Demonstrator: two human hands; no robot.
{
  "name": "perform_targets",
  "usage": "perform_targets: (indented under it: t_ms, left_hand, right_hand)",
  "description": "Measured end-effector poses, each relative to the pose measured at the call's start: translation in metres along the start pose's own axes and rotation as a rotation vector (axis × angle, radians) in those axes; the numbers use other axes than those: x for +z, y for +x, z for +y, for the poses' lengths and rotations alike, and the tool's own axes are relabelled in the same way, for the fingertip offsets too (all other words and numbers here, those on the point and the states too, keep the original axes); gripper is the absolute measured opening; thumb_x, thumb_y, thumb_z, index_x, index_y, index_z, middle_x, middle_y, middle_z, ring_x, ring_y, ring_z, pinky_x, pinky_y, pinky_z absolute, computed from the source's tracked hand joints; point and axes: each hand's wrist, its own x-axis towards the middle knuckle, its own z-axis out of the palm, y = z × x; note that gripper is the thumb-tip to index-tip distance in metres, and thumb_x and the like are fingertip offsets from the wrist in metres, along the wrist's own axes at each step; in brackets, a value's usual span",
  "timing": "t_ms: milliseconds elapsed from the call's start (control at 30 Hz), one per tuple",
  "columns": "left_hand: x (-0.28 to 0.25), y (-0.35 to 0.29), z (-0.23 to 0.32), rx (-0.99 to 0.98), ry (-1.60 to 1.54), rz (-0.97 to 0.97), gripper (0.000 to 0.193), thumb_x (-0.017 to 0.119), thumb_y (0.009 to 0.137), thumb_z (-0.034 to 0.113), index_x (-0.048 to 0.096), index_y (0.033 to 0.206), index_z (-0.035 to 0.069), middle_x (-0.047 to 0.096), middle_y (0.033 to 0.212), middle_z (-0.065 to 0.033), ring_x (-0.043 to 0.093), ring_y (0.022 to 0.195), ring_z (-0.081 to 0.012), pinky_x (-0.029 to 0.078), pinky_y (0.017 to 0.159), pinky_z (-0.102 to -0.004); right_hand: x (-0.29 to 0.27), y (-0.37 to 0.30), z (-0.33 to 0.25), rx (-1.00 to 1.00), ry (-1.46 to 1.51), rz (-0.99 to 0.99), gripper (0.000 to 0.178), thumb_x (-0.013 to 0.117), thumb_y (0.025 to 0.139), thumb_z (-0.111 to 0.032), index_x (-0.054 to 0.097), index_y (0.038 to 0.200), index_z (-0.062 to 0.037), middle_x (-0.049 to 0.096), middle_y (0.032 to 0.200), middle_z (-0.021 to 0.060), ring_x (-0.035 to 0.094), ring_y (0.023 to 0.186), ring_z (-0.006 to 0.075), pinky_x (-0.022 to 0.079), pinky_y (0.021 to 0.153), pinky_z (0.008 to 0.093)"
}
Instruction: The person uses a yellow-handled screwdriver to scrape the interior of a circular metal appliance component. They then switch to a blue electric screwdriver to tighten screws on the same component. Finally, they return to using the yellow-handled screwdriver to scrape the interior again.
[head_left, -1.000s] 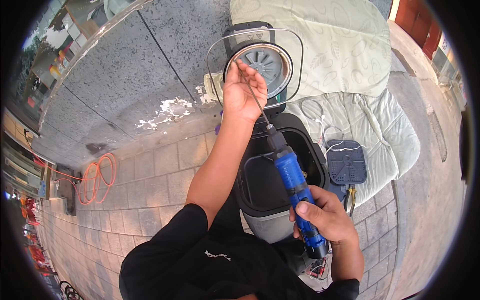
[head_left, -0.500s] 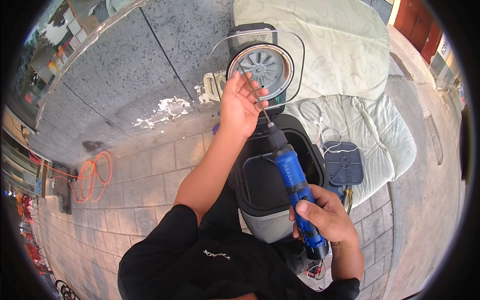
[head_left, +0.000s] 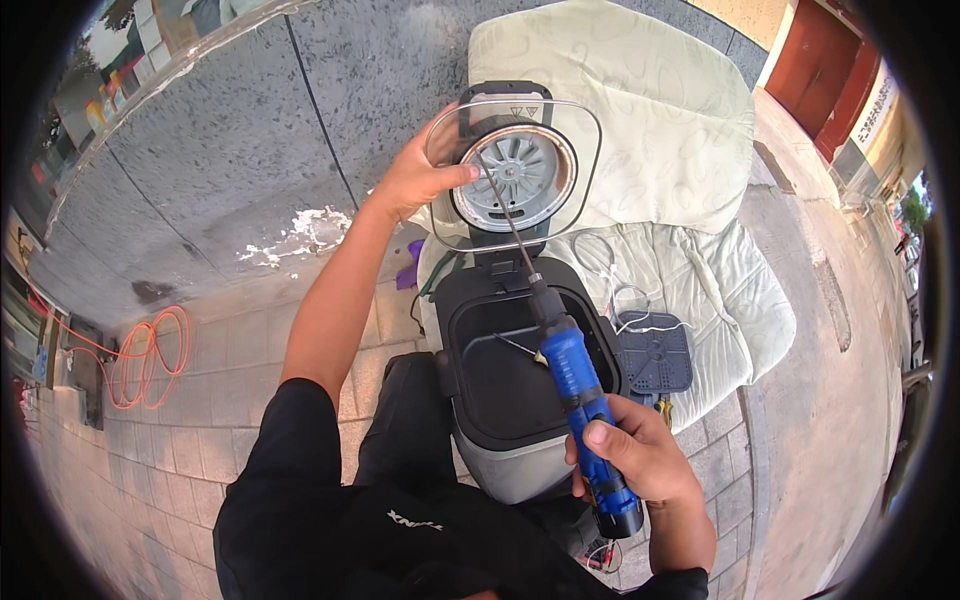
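Observation:
My right hand (head_left: 645, 452) grips a blue cordless screwdriver (head_left: 580, 385). Its long thin bit points up and away, the tip reaching the left part of the ribbed metal disc (head_left: 522, 160) in the raised lid (head_left: 488, 92). On the lid's left side, my left hand (head_left: 415, 180) holds on, thumb in front at the round metal rim and the other fingers partly hidden behind. A loop of thick wire (head_left: 600, 150) stands in front of the lid. Below is the appliance's open dark body (head_left: 470, 390), with a thin-shafted, yellow-handled tool (head_left: 520, 345) inside, partly covered by the screwdriver.
A pale quilted pad (head_left: 665, 120) lies behind and right of the appliance. On it are a dark perforated tray (head_left: 655, 355) and white wires. At the left runs a grey stone wall (head_left: 240, 140), with an orange hose coil (head_left: 150, 360) on the paving.
My left hand has left the long bit and moved left onto the lid's side. The bit still points into the lid. The view has shifted slightly, and the yellow-handled tool has come into sight.

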Motion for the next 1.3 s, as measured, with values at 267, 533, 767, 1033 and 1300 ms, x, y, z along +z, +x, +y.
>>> perform_targets:
  t_ms: [267, 533, 767, 1033, 1300]
  left_hand:
    - [0.019, -0.015, 0.007, -0.029, -0.065, 0.071, 0.097, 0.085, 0.088, 0.010, 0.027, 0.165, -0.002, 0.041, 0.167, -0.0188, 0.040, 0.154, -0.0326, 0.033, 0.126, -0.0456]
    - [0.019, -0.020, 0.010, -0.009, -0.029, 0.067, 0.098, 0.084, 0.088, 0.007, 0.026, 0.166, -0.001, 0.042, 0.166, -0.0194, 0.039, 0.154, -0.0330, 0.032, 0.127, -0.0452]
    - [0.019, -0.020, 0.010, -0.021, -0.071, 0.067, 0.098, 0.084, 0.087, 0.005, 0.026, 0.166, -0.001, 0.040, 0.167, -0.0202, 0.037, 0.156, -0.0330, 0.030, 0.128, -0.0444]
    - [0.020, -0.019, 0.008, -0.032, -0.059, 0.080, 0.097, 0.084, 0.087, 0.005, 0.026, 0.166, -0.001, 0.039, 0.168, -0.0204, 0.034, 0.158, -0.0329, 0.027, 0.129, -0.0452]
    - [0.016, -0.016, -0.002, 0.003, -0.058, 0.047, 0.094, 0.084, 0.088, 0.007, 0.030, 0.164, -0.003, 0.037, 0.169, -0.0208, 0.031, 0.159, -0.0328, 0.024, 0.130, -0.0455]
  right_hand:
    - [0.001, -0.023, -0.002, -0.003, 0.064, -0.050, 0.039, 0.073, 0.103, -0.032, 0.061, 0.117, 0.0024, 0.070, 0.093, 0.0101, 0.072, 0.070, 0.0204, 0.058, 0.064, 0.0326]
    - [0.010, -0.031, -0.001, 0.005, 0.072, -0.024, 0.038, 0.073, 0.104, -0.032, 0.061, 0.116, 0.0020, 0.070, 0.092, 0.0096, 0.072, 0.070, 0.0197, 0.057, 0.063, 0.0321]
    - [0.012, -0.029, -0.001, 0.007, 0.066, -0.014, 0.035, 0.071, 0.105, -0.032, 0.062, 0.113, 0.0007, 0.070, 0.091, 0.0088, 0.072, 0.069, 0.0186, 0.057, 0.063, 0.0308]
    - [0.013, -0.027, -0.005, 0.013, -0.002, 0.005, 0.042, 0.075, 0.101, -0.033, 0.061, 0.118, 0.0030, 0.071, 0.091, 0.0118, 0.072, 0.067, 0.0224, 0.058, 0.061, 0.0338]
    - [0.014, -0.031, 0.004, -0.010, -0.069, 0.086, 0.054, 0.080, 0.098, -0.034, 0.060, 0.131, 0.0039, 0.067, 0.091, 0.0058, 0.070, 0.071, 0.0163, 0.057, 0.065, 0.0303]
